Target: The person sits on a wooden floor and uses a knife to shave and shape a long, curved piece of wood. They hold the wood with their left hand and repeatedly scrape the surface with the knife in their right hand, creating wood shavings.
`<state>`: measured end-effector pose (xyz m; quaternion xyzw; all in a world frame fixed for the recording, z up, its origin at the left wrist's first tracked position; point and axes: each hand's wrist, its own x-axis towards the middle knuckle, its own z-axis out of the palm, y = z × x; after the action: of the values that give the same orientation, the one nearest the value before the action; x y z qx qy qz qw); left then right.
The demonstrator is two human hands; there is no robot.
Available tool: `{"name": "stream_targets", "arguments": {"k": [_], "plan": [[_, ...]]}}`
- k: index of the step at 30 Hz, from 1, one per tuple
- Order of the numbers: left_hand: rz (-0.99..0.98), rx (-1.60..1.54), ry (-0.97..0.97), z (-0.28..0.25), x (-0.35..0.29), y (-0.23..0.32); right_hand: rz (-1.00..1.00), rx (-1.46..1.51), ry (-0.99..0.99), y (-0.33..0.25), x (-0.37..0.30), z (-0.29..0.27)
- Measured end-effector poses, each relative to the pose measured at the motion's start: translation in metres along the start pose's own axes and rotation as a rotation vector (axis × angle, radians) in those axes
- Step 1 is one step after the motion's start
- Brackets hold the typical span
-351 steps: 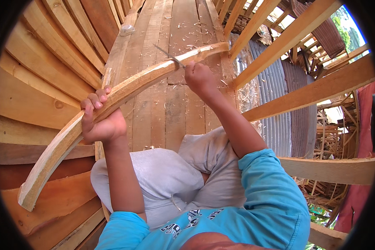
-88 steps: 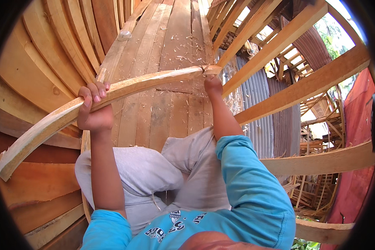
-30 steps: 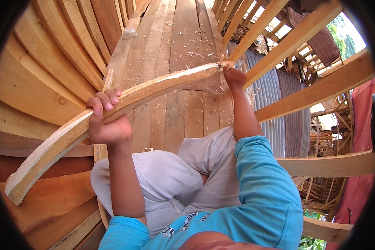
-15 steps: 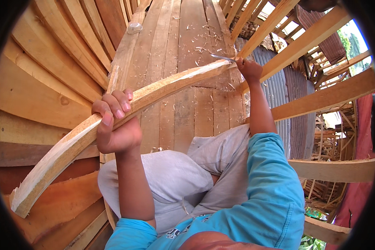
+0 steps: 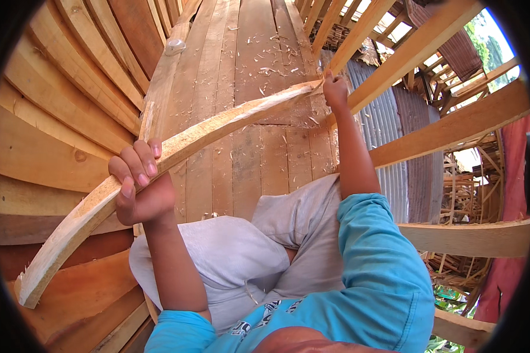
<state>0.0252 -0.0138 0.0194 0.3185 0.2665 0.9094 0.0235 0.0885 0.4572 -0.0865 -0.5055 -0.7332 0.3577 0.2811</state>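
Head view: left hand (image 5: 136,176) wraps pale, curved wooden beam (image 5: 218,125) slanting over brown plank floor (image 5: 247,153); right hand (image 5: 335,93) closed at beam's far end, apparently on thin dark tool (image 5: 321,85), mostly hidden. Step looks like paring; next stroke would call for steady left grip. Curved tan boards (image 5: 47,141) crowd left; slanted wooden post (image 5: 415,57) near right hand; more room above floor between.

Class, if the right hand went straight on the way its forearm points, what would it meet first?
Probably the slanting wooden rib just above the right hand in the picture, though this single view leaves the depth between them unclear.
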Motion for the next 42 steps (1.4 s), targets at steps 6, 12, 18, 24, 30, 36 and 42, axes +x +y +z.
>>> {"name": "stream_targets", "arguments": {"k": [6,12,18,24,30,36,42], "plan": [[-0.008,-0.001,0.006,-0.003,-0.001,-0.001,0.218,0.195,-0.214,0.027,-0.025,0.011],[-0.005,-0.020,-0.024,-0.001,0.001,-0.002,0.322,0.395,-0.337,0.039,-0.021,0.019],[-0.002,-0.041,-0.024,0.001,0.002,-0.003,0.190,0.166,-0.329,0.033,-0.022,0.016],[0.002,-0.033,-0.015,0.000,0.001,-0.001,0.431,0.325,-0.501,0.020,-0.025,0.010],[0.004,-0.046,-0.035,0.001,0.002,-0.004,0.558,0.606,-0.802,0.006,-0.019,-0.011],[0.007,-0.027,-0.003,0.000,0.000,-0.004,0.211,0.393,-1.043,-0.033,-0.057,-0.027],[0.005,-0.039,-0.013,0.000,0.001,-0.002,-0.042,0.387,-1.451,-0.065,-0.102,-0.040]]}}
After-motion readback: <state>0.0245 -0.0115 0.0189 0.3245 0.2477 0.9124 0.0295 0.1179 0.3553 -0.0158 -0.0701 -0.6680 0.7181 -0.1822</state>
